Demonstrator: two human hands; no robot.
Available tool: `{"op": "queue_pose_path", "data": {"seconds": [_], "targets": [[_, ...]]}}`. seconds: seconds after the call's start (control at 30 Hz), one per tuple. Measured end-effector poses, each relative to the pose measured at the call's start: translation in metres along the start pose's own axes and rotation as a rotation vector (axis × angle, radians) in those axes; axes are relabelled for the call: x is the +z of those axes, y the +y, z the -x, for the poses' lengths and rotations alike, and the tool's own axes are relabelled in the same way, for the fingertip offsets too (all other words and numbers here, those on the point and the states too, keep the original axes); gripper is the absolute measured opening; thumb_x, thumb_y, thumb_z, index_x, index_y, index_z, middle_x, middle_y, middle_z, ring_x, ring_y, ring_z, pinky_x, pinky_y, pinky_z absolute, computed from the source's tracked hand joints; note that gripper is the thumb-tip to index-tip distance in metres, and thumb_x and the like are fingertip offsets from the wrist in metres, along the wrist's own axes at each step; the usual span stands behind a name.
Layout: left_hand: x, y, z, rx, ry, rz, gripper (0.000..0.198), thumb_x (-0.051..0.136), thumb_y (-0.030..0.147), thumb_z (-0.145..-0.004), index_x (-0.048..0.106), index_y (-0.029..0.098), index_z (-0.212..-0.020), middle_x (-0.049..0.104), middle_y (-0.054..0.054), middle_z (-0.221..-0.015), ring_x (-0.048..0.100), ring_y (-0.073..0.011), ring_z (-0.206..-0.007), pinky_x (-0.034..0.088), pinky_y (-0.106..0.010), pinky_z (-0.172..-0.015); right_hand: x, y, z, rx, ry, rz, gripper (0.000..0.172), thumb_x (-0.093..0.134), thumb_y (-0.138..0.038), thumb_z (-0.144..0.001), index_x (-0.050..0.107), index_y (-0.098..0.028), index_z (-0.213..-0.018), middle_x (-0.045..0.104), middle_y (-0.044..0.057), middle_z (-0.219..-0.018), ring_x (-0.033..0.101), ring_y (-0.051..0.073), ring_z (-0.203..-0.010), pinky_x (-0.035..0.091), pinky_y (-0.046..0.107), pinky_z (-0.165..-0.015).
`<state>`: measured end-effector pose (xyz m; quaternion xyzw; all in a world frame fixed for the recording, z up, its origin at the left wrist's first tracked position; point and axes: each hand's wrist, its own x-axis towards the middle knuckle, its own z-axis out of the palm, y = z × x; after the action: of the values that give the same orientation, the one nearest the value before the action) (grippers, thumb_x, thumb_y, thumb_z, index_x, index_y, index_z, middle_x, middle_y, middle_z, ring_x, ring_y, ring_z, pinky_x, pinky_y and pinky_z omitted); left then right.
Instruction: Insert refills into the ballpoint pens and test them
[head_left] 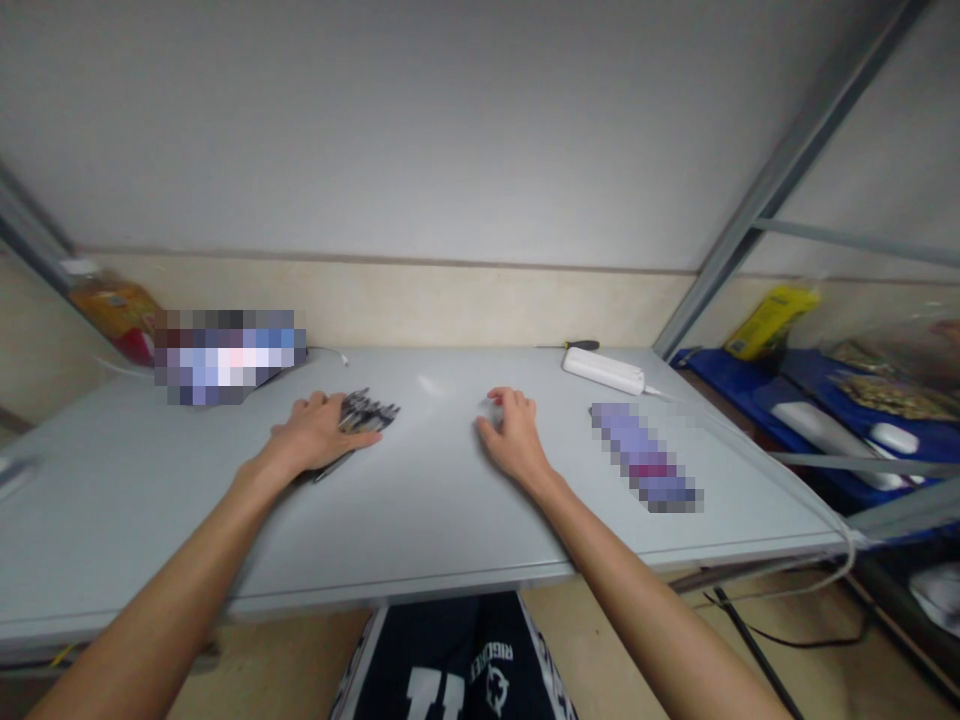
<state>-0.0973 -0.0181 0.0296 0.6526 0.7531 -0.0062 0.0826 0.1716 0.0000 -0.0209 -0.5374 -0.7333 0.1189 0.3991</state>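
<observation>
in the head view, the left hand [319,437] lies palm down over a bunch of slim, dark, pen-like sticks [369,412] on the left-middle of the grey counter [420,520]. their ends stick out past the thumb and forefinger, and one stick [334,466] shows below the palm; how firmly the fingers close on them, i cannot tell. the right hand [514,435] rests on the counter well apart from the sticks, fingers loosely bent, with a gap between thumb and forefinger. to its right lies a pixelated flat thing [641,455]; behind that are a white power strip [604,370] and, just beside it, a screwdriver [583,345]. at the back left, a bottle [112,305] of orange liquid stands near another pixelated object [240,360].
</observation>
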Motion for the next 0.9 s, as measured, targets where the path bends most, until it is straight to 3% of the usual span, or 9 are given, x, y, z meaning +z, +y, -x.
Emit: {"op": "queue_pose_path", "data": {"seconds": [0.43, 0.67, 0.9], "targets": [[0.0, -0.021, -0.009, 0.165, -0.01, -0.014, 0.08, 0.046, 0.066, -0.066, 0.049, 0.014, -0.127, 0.056, -0.016, -0.115, 0.052, -0.0318, -0.106, 0.039, -0.035, -0.091, 0.0, 0.0, 0.001, -0.015, -0.027, 0.038, 0.031, 0.05, -0.022, -0.076, 0.05, -0.016, -0.107, 0.05, 0.011, -0.102, 0.04, 0.026, -0.096, 0.037, 0.041, -0.089], [0.003, -0.03, -0.013, 0.17, 0.03, -0.014, 0.077, 0.047, 0.062, -0.068, 0.051, 0.01, -0.125, 0.058, -0.018, -0.111, 0.054, -0.0325, -0.103, 0.041, -0.036, -0.089, 0.0, 0.0, 0.001, -0.023, -0.032, 0.061, 0.031, 0.05, -0.023, -0.076, 0.05, -0.016, -0.107, 0.05, 0.01, -0.102, 0.04, 0.025, -0.097, 0.037, 0.04, -0.089], [0.001, -0.024, -0.006, 0.084, 0.078, 0.013, 0.078, 0.053, 0.059, -0.067, 0.043, 0.016, -0.131, 0.054, -0.018, -0.114, 0.05, -0.0357, -0.108, 0.041, -0.044, -0.086, -0.001, -0.001, 0.001, -0.014, -0.045, 0.077, 0.032, 0.051, -0.022, -0.076, 0.05, -0.015, -0.107, 0.05, 0.011, -0.103, 0.039, 0.025, -0.097, 0.037, 0.039, -0.089]]}}
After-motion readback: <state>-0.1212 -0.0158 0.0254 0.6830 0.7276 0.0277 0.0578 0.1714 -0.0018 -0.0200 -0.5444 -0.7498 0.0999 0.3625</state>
